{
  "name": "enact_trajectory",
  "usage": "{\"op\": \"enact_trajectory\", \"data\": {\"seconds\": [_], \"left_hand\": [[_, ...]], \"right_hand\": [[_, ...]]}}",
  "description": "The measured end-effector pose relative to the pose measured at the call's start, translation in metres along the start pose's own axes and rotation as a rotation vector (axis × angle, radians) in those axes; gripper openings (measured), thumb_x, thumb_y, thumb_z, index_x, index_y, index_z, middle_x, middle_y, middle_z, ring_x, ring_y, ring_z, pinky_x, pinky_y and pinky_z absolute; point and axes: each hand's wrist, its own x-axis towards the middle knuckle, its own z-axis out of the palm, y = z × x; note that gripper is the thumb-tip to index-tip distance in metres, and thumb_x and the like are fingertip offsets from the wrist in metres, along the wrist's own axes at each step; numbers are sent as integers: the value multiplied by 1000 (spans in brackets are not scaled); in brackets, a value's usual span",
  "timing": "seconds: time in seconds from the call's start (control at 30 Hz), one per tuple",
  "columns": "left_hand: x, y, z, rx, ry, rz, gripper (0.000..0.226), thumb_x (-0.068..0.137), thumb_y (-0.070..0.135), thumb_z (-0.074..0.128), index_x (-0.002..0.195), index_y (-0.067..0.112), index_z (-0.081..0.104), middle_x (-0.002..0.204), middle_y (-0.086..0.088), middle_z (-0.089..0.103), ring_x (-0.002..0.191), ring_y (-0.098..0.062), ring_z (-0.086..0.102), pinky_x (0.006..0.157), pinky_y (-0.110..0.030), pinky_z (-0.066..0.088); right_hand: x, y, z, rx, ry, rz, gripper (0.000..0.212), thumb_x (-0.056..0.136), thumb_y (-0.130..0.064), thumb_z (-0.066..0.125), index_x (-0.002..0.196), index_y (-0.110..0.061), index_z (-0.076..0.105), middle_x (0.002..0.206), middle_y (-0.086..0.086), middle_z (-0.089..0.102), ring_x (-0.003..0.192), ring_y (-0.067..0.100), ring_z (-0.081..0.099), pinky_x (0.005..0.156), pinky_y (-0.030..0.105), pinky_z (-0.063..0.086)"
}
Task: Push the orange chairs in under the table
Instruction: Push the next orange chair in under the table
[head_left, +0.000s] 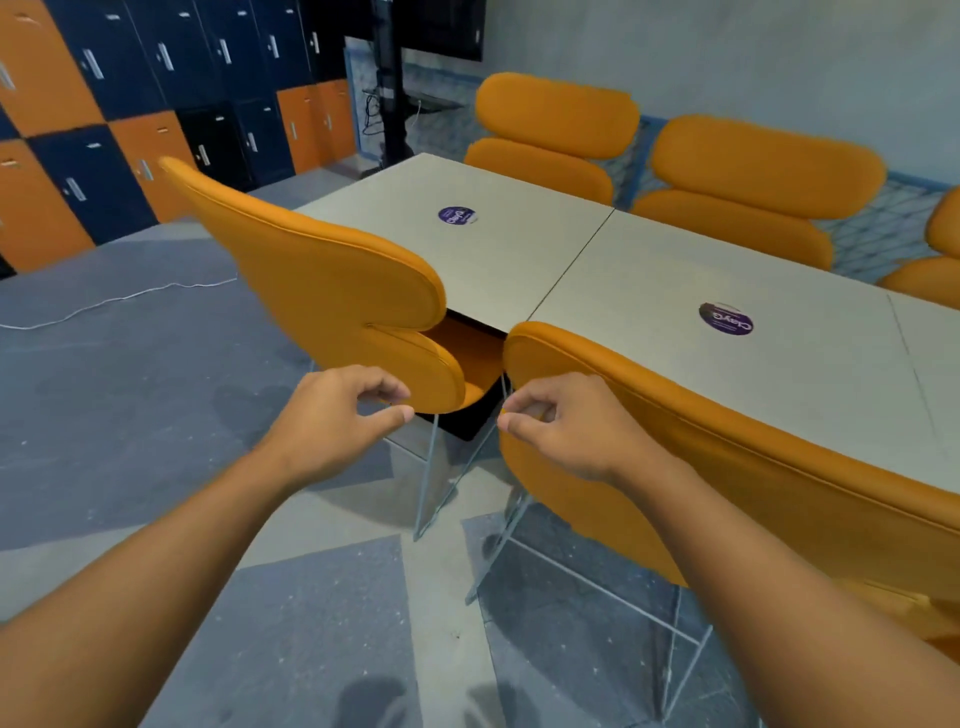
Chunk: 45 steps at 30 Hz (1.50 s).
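Our left hand (337, 415) and right hand (556, 431) curl, gripping or not we cannot tell, at the padded orange backs of the wire-legged left chair (322, 291) and right chair (727, 467), both tucked against the smooth grey table (649, 270), three far chairs (556, 119) opposite.

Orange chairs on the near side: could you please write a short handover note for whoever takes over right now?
The left hand has its fingers curled at the lower corner of the left chair; grip unclear.
The right hand is curled at the edge of the right chair; grip unclear.
Both chairs stand at the table; the left chair's seat is partly under and its back is angled.
Left to do: probably square it and push both in.
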Motion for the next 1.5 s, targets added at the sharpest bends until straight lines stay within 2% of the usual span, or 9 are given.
{"op": "enact_trajectory", "data": {"seconds": [0.1, 0.37, 0.5, 0.73, 0.9, 1.0, 1.1, 1.33, 1.5], "left_hand": [[-1, -43, -30, -15, 5, -5, 13, 83, 34, 72, 94, 29, 70, 92, 19, 67, 83, 14, 58, 68, -5, 38], [10, -133, -100, -24, -23, 2, 13, 85, 32, 71, 95, 26, 72, 93, 15, 69, 92, 7, 59, 74, -6, 39], [27, -155, -123, -32, -9, 20, 16, 85, 33, 71, 98, 24, 72, 95, 14, 68, 92, 4, 60, 72, -3, 37], [85, -195, -156, -47, 15, 50, 15, 85, 33, 71, 97, 24, 72, 94, 14, 70, 93, 1, 62, 72, -7, 38], [152, -218, -176, -33, 35, 82, 15, 86, 34, 69, 98, 25, 71, 94, 16, 67, 94, 5, 59, 71, -5, 37], [190, -227, -188, -13, 32, 93, 17, 87, 34, 68, 101, 24, 71, 97, 14, 68, 95, 1, 60, 71, -6, 37], [234, -238, -201, -8, 24, 89, 18, 88, 33, 68, 102, 23, 72, 98, 13, 68, 97, -1, 60, 72, -8, 38], [308, -261, -218, 11, 70, 105, 14, 88, 29, 67, 98, 21, 73, 94, 10, 69, 91, -4, 61, 69, -12, 38], [348, -281, -219, 102, 83, 121, 16, 87, 36, 66, 99, 26, 71, 100, 9, 68, 96, -10, 59, 83, -26, 44]], "right_hand": [[25, -27, 33, -5, -5, 31, 21, 92, -41, 68, 104, -27, 77, 98, -12, 73, 78, -5, 57, 68, 22, 43], [97, -119, 90, 23, -3, 42, 20, 91, -45, 66, 101, -31, 77, 105, -12, 72, 105, 15, 60, 90, 39, 52], [134, -150, 91, 25, 34, -3, 22, 92, -41, 67, 104, -25, 78, 103, -12, 73, 100, 6, 62, 88, 30, 50], [211, -176, 93, -23, 149, -64, 24, 90, -46, 67, 102, -28, 78, 95, -18, 73, 91, 2, 66, 84, 38, 58], [280, -179, 91, -116, 305, -77, 35, 89, -53, 64, 115, -32, 73, 121, -12, 70, 109, 13, 60, 89, 46, 54], [317, -175, 89, -160, 319, -54, 41, 90, -55, 63, 124, -33, 68, 131, -9, 65, 121, 18, 55, 97, 49, 49], [358, -167, 86, -155, 224, 22, 50, 88, -60, 63, 130, -33, 63, 135, -7, 63, 122, 21, 56, 100, 50, 48], [411, -155, 92, -150, -132, 189, 76, 77, -77, 62, 140, -36, 54, 134, -3, 61, 118, 21, 58, 97, 43, 51], [427, -153, 97, -162, -303, 290, 92, 67, -79, 70, 145, -34, 49, 137, -4, 58, 116, 21, 57, 96, 40, 51]]}}
